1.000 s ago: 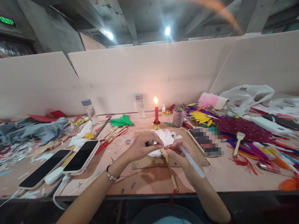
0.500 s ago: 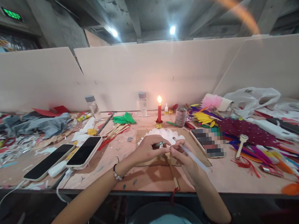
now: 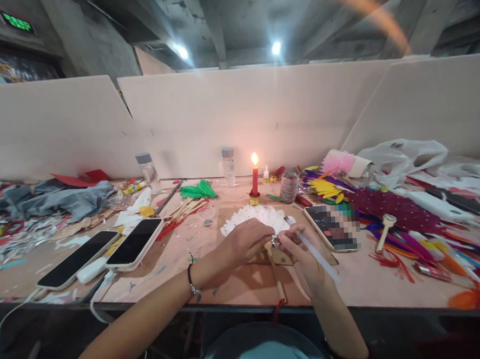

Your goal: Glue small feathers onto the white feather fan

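My left hand [image 3: 247, 241] has its fingers pinched together on a small white piece [image 3: 274, 241], which looks like a bow or petal shape. Against the same piece, the thumb and fingertips of my right hand [image 3: 305, 259] are closed. A pale translucent stick [image 3: 320, 258], resembling a glue stick, lies through my right hand and slants down over its back. Beneath the hands is a white scalloped fan [image 3: 262, 215] on a sheet of cardboard [image 3: 226, 215]. Its wooden handle [image 3: 277, 277] points toward me, ending in a red tassel [image 3: 277, 307].
A lit red candle [image 3: 255, 181] stands behind the fan in a gold holder. Phones [image 3: 136, 242] lie on the left, and another phone [image 3: 328, 228] lies right of my hands. Green petals [image 3: 199, 189], a clear bottle [image 3: 228, 166] and a maroon dotted fan [image 3: 396, 210] surround the work.
My left hand has turned, its fingers closing down beside the right fingertips. The dark gap under its fingers is gone, and the small white piece shows more clearly.
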Motion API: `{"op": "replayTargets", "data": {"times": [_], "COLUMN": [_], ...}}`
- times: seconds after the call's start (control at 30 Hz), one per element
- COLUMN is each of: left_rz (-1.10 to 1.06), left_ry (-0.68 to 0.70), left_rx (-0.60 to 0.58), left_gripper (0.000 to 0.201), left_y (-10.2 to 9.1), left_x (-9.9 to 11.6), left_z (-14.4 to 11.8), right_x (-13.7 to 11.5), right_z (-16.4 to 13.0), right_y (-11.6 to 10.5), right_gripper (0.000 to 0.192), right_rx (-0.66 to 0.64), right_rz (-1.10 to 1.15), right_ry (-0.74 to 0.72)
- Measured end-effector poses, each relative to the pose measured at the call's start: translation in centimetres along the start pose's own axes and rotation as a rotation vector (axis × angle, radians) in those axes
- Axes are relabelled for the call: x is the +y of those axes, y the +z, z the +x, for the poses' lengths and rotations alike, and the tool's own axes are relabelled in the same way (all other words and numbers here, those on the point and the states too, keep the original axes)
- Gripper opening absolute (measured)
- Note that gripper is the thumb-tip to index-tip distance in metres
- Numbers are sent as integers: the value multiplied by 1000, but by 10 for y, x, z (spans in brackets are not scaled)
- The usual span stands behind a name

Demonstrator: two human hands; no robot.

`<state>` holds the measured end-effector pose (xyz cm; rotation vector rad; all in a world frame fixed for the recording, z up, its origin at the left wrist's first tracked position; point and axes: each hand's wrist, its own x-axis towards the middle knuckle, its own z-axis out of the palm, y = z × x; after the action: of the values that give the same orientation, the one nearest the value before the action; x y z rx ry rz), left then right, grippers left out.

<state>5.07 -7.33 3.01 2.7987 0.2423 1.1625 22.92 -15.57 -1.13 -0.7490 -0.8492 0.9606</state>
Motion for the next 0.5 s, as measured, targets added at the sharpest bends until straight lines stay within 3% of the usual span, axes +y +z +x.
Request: {"op": "replayTargets", "data": {"times": [0.2, 0.5], "left_rz": [45, 130], "left_ry": [96, 181], "left_rx": [28, 12], "left_gripper": [20, 24], "left_y": [-1, -8], "left_x": [-3, 3], "left_z": [0, 5], "right_x": [-5, -9], "right_z": [-2, -4], "right_y": [1, 2], "right_gripper": [45, 45], "right_rx": [-7, -16], "right_rz": [13, 48], "right_ry": [41, 94]}}
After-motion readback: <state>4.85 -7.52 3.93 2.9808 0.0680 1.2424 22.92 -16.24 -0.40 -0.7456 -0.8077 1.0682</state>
